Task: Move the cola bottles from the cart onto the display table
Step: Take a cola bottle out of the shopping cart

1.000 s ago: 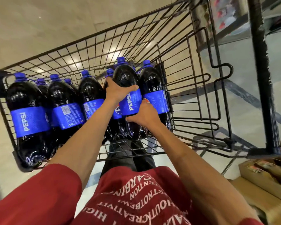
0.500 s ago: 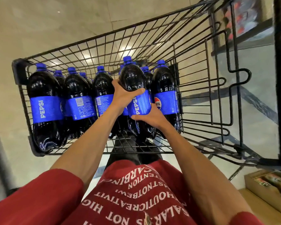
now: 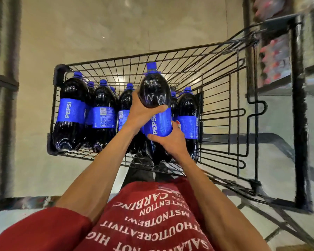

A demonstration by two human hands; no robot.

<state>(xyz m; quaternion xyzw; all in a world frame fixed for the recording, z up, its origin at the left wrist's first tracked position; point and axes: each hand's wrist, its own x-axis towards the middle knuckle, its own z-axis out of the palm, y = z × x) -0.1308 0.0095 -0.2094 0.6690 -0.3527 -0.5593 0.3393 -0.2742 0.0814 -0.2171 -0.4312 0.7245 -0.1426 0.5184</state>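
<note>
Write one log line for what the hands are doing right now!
left hand: grips cola bottle shoulder | right hand: holds its lower part | bottle: above others in cart | display table: not seen

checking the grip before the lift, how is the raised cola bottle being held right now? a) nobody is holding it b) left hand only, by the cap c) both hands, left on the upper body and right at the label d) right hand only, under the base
c: the left hand wraps the dark upper body of the raised cola bottle, and the right hand grips at the lower edge of its blue label, above the cart.
</note>
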